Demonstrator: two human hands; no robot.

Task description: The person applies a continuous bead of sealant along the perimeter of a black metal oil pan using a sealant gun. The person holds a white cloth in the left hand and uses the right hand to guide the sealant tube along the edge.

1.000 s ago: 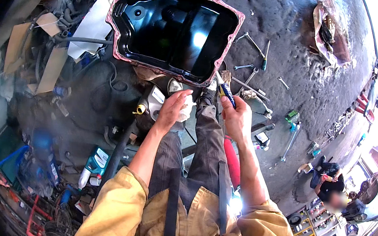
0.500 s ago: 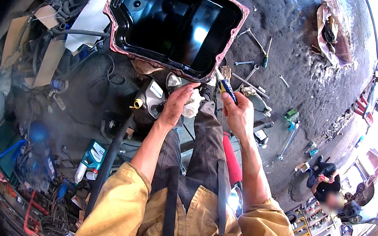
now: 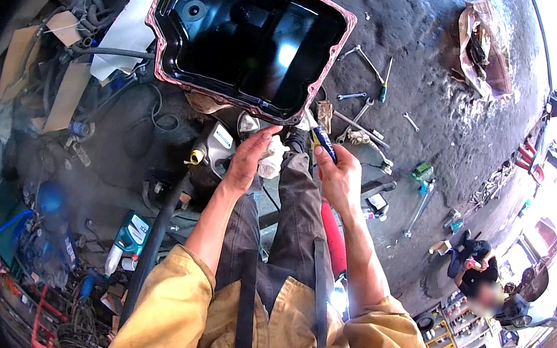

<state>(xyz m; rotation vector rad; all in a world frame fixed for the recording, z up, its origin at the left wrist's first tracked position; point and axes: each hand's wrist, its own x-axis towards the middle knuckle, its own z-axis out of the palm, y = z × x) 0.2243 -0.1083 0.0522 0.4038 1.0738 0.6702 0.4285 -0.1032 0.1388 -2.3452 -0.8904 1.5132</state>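
A black oil pan [image 3: 240, 35], its hollow side facing up, has a pinkish-red bead of sealant [image 3: 331, 68] along its rim. In my right hand [image 3: 341, 179] is a blue sealant tube [image 3: 323, 142], the pale nozzle [image 3: 310, 118] at the rim by the pan's near right corner. My left hand [image 3: 246, 161] is just below the pan's near edge, its fingertips close to the underside. A crumpled white rag [image 3: 271, 159] shows against that palm and looks gripped by the partly hidden fingers.
A grey jug with a yellow cap [image 3: 194, 156] stands left of my legs. Wrenches [image 3: 359, 121] and a screwdriver [image 3: 384, 89] lie on the dark floor to the right. Cardboard and hoses [image 3: 67, 97] crowd the left. Another person [image 3: 480, 271] crouches far right.
The whole view has shifted slightly, so the pan and floor items sit further left. The tube's nozzle has crept a little nearer the pan's near right corner. Both hands keep their hold.
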